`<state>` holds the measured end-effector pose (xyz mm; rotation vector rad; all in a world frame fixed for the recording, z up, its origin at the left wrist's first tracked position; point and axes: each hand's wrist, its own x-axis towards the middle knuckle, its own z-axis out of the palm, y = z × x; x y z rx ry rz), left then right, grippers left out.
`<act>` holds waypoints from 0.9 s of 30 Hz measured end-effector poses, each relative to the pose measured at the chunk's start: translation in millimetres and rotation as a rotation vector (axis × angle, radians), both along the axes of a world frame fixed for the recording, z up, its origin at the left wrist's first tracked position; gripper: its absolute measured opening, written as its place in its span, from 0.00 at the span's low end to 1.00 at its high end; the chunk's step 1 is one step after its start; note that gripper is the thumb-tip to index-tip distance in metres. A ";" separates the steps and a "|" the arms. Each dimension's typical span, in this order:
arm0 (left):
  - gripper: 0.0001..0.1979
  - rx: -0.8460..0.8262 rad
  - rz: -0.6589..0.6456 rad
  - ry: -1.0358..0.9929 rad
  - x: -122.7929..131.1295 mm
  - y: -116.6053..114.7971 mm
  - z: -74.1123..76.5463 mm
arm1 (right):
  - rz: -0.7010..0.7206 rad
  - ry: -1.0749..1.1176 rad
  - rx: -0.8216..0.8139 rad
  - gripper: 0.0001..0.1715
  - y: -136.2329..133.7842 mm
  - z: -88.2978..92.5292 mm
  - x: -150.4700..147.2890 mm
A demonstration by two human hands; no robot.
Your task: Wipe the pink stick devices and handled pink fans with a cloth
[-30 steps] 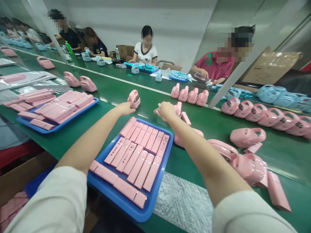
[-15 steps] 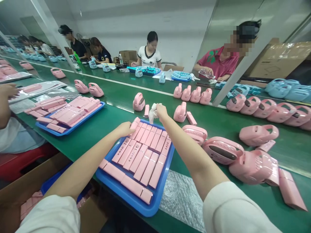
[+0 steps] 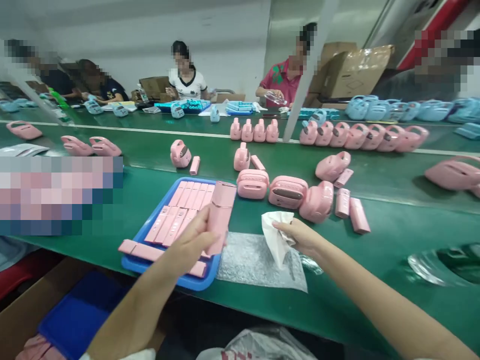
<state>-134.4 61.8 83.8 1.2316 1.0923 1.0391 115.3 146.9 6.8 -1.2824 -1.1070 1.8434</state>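
My left hand (image 3: 193, 240) grips a pink oblong plastic piece (image 3: 222, 212) with a seam near its top, holding it upright over the right side of a blue tray (image 3: 131, 264). Similar pink pieces (image 3: 164, 225) lie in rows in that tray, and a few rest lengthwise along its near edge. Pinched in the fingers of my right hand (image 3: 303, 236) is a crumpled white cloth (image 3: 275, 232), hanging above a sheet of clear bubble wrap (image 3: 247, 265). Just beyond both hands stand pink handled plastic cases (image 3: 288, 191).
Loose pink pieces (image 3: 359, 216) lie beside the cases at right. A clear plastic item (image 3: 431, 267) is on the green table (image 3: 356, 270) at far right. Across the belt, co-workers sit by blue handled cases (image 3: 375, 110). An open carton (image 3: 22, 305) is below left.
My left hand has lifted a pink piece from the tray and brought it right and nearer. My right hand has moved right and closer with the cloth. The view has turned right.
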 end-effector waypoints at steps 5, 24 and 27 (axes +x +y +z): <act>0.24 -0.024 -0.104 -0.203 107.9 15.8 -25.9 | -0.285 0.140 0.006 0.21 -8.8 -12.4 54.8; 0.45 -0.468 -0.076 -0.518 177.1 35.9 -78.5 | 0.116 -0.358 1.608 0.23 -39.3 -33.7 75.5; 0.47 -0.464 -0.076 -0.554 172.8 37.0 -77.8 | 0.153 -0.389 1.672 0.27 -36.8 -31.1 74.0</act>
